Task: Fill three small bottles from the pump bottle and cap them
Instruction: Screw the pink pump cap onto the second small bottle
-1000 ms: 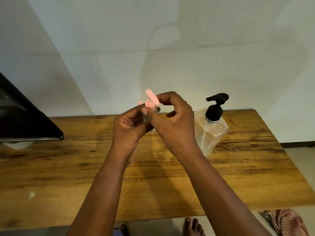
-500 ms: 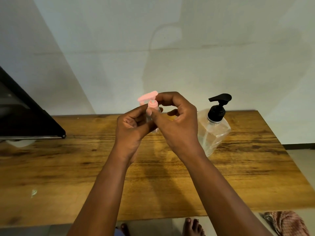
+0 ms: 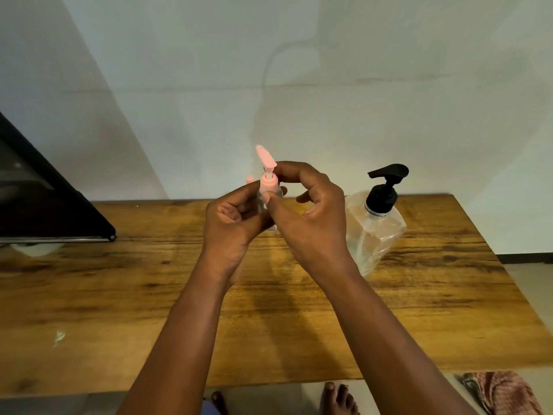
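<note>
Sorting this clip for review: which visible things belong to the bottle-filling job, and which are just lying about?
Job:
small bottle with pink pump cap, in left hand and right hand
pump bottle

Lying about:
black object at table's left end
checked cloth on floor

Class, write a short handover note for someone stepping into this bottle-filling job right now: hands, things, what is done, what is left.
Left hand: grips the small clear bottle above the table.
Right hand: fingers on the bottle's pink pump cap.
Big pump bottle: stands on the table, right of the hands.
Done: cap sits on this bottle; tightness and fill unclear.
Left: no other small bottles in view; find, fill and cap them.
</note>
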